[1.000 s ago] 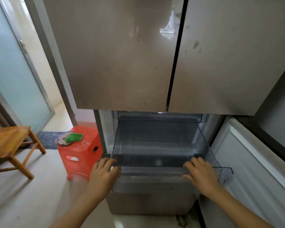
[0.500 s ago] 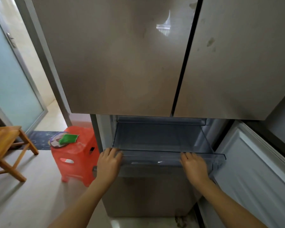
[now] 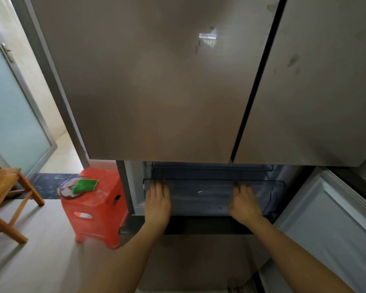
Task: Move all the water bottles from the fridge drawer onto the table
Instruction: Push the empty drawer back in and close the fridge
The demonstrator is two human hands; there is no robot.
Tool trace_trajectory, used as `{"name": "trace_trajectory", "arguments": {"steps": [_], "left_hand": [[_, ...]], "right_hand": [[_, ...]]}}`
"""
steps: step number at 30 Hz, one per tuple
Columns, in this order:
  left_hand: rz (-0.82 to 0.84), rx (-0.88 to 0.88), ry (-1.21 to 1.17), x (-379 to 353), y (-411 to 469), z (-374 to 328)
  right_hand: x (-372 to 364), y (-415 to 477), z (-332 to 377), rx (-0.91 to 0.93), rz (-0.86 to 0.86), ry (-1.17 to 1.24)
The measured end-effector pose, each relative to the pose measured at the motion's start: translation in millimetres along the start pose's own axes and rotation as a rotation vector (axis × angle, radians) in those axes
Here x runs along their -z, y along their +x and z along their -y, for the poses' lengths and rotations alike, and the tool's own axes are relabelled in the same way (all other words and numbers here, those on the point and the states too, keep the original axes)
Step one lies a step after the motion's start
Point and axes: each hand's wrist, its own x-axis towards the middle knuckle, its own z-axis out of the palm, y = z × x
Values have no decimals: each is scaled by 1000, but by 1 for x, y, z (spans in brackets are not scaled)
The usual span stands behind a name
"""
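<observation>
The clear plastic fridge drawer (image 3: 201, 192) sits almost fully inside the lower compartment, below the two closed grey upper doors. No water bottles show anywhere in view. My left hand (image 3: 157, 200) lies flat against the left end of the drawer's front, fingers straight and pointing up. My right hand (image 3: 244, 203) presses the right part of the front the same way. Neither hand holds anything.
The lower fridge door (image 3: 334, 220) stands swung out on the right. A red plastic stool (image 3: 97, 206) carrying a plate and a green cloth (image 3: 85, 185) stands left of the fridge. A wooden stool (image 3: 6, 195) is at the far left, before a glass door (image 3: 11, 115).
The drawer has slid back from pulled-out to nearly closed, with both hands pushing its front. My view has moved closer and lower toward the fridge.
</observation>
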Motion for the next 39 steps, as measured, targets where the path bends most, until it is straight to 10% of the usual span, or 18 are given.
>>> {"name": "trace_trajectory", "arguments": {"steps": [21, 39], "left_hand": [[423, -38, -163, 26, 38, 19], [284, -496, -352, 30, -54, -111]], "right_hand": [[16, 8, 11, -121, 352, 230], [99, -226, -99, -548, -272, -202]]}}
